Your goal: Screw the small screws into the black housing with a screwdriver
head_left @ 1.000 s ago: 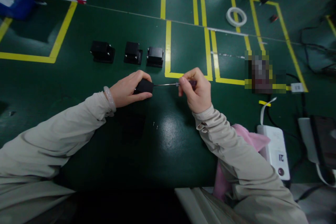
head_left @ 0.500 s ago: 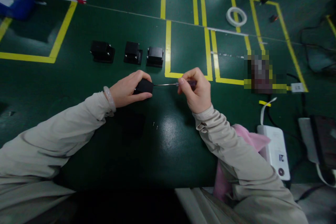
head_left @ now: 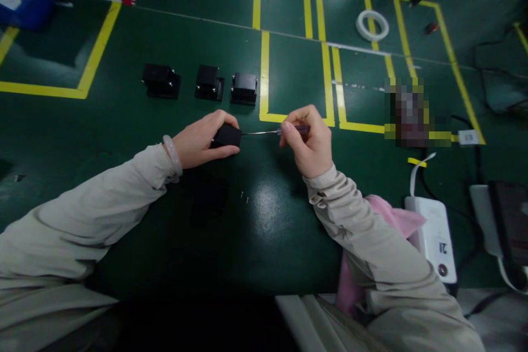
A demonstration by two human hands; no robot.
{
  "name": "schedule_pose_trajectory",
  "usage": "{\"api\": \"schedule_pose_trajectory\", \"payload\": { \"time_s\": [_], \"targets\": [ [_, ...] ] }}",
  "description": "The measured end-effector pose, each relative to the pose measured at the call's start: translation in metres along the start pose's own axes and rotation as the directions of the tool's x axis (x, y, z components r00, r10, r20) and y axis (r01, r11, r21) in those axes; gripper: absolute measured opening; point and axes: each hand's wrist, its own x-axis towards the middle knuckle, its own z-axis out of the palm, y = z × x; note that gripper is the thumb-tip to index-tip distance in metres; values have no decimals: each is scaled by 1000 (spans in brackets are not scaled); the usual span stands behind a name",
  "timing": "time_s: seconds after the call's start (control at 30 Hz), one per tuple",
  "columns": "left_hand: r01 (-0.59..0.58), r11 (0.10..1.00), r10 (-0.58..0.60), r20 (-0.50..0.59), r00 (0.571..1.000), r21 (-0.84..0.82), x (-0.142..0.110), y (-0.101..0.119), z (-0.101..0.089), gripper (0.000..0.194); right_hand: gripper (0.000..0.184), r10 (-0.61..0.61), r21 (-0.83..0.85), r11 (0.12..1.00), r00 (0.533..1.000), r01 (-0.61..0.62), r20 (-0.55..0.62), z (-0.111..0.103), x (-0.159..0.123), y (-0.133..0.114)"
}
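left hand (head_left: 206, 140) wrapped around black block (head_left: 228, 136); right hand (head_left: 310, 143) pinching screwdriver (head_left: 280, 132), tip at block's right edge; near table edge (head_left: 305, 290) well apart.

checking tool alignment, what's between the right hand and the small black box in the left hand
In the head view, a screwdriver's thin silvery metal shaft runs from the right hand to the small black box.

head view | worn on head | faces forward, down | near, above the green tabletop (head_left: 280, 247)
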Motion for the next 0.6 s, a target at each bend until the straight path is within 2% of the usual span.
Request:
{"api": "schedule_pose_trajectory", "payload": {
  "time_s": [0.13, 0.3, 0.6],
  "targets": [
    [-3, 1000, 3, -6, 1000, 3, 0, -1, 0, 47, 17, -17, 2, 1000, 1000, 17, -2, 0, -1, 2],
    [-14, 1000, 14, 1, 1000, 5, 0, -4, 0, 49, 26, -14, -20, 1000, 1000, 14, -6, 0, -1, 4],
    [-1, 1000, 1, 2, 1000, 5, 0, -1, -1, 46, 21, 13, -10, 1000, 1000, -13, -25, 1, -1, 1]
  ]
}}
